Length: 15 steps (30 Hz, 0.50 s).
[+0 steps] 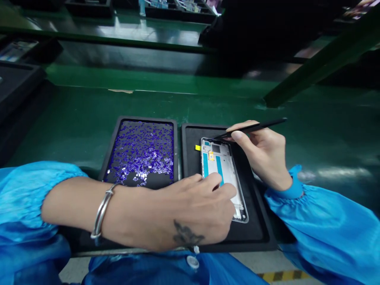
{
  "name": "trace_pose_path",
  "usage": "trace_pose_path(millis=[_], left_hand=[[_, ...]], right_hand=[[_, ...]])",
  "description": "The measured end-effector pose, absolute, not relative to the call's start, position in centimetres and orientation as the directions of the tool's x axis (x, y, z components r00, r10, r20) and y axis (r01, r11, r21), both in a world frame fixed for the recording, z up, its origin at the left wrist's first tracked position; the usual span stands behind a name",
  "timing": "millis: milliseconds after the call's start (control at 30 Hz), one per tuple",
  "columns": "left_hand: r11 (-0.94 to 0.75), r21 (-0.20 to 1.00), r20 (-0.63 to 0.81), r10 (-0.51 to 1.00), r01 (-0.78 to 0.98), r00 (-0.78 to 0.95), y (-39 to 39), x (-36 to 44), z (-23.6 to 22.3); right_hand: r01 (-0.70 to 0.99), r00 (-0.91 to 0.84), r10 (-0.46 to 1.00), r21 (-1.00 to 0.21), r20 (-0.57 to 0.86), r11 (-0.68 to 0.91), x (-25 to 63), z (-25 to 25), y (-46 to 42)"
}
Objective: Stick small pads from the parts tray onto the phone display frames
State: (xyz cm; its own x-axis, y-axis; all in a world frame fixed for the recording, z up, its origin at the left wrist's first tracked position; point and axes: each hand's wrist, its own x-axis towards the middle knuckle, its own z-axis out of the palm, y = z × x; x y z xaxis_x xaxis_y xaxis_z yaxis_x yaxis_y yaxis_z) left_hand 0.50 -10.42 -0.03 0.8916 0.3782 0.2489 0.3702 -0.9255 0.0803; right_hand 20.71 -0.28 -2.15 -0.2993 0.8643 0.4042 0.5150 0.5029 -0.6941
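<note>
A white phone frame (pixel 223 166) lies in a black tray (pixel 255 225) in front of me. My left hand (pixel 190 209) rests on the frame's near end, fingers curled and pressed onto it. My right hand (pixel 264 154) pinches black tweezers (pixel 252 128), whose tip touches the frame's far top edge. A small yellow tab (pixel 197 147) sticks out at the frame's top left. A metal bangle (pixel 102 211) is on my left wrist. Both arms wear blue sleeves.
A second black tray (pixel 113 146) to the left holds several tiny shiny blue-purple parts (pixel 142 150). The trays sit on a green bench (pixel 74 118). Dark trays stand at far left (pixel 18 79), and a green rail (pixel 320 63) slants at the right.
</note>
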Motion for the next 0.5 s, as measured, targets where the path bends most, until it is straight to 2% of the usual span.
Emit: trace_pose_path(millis=[267, 400, 500], left_hand=[[-0.931, 0.076, 0.227, 0.365, 0.357, 0.903, -10.5, -1.0, 2.8], [-0.929, 0.081, 0.258, 0.37, 0.361, 0.893, -10.8, -0.5, 2.2], [-0.901, 0.124, 0.279, 0.433, 0.415, 0.857, -10.6, 0.3, 1.2]], right_hand=[[0.517, -0.357, 0.864, -0.695, 0.355, 0.499, 20.6, -2.6, -0.2], [0.546, -0.38, 0.854, -0.658, 0.355, 0.518, 20.7, -2.6, -0.2], [0.557, -0.39, 0.849, -0.643, 0.357, 0.526, 20.6, -2.5, -0.3]])
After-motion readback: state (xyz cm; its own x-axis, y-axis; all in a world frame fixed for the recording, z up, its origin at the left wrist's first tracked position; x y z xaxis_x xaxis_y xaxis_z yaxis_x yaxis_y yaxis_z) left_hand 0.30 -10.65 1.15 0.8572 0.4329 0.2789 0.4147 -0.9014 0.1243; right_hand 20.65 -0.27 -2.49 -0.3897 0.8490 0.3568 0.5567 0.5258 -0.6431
